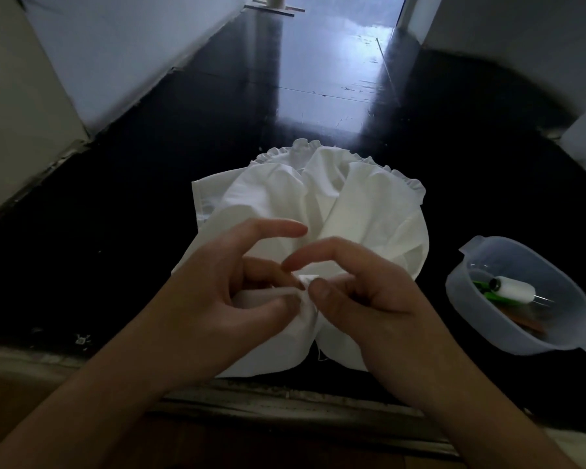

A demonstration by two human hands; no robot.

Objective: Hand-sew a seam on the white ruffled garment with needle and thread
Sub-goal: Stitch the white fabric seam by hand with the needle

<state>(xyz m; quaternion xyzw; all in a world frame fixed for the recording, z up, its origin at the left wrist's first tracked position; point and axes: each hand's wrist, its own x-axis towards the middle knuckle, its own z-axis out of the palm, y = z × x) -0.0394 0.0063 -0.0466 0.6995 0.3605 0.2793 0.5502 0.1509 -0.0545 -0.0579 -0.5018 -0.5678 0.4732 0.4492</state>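
The white ruffled garment lies bunched on the dark floor in front of me, its frilled edge at the far side. My left hand pinches a fold of the cloth near its front edge between thumb and middle fingers, with the index finger lifted. My right hand meets it from the right, thumb and curled fingers pinching the same fold at the seam; its index finger arches over the spot. The needle is too small to make out. A short loose thread hangs from the cloth below my hands.
A translucent plastic bowl stands on the floor at the right, holding a white thread spool, something green and something orange-brown. White walls flank the glossy dark floor. A raised threshold strip runs under my forearms.
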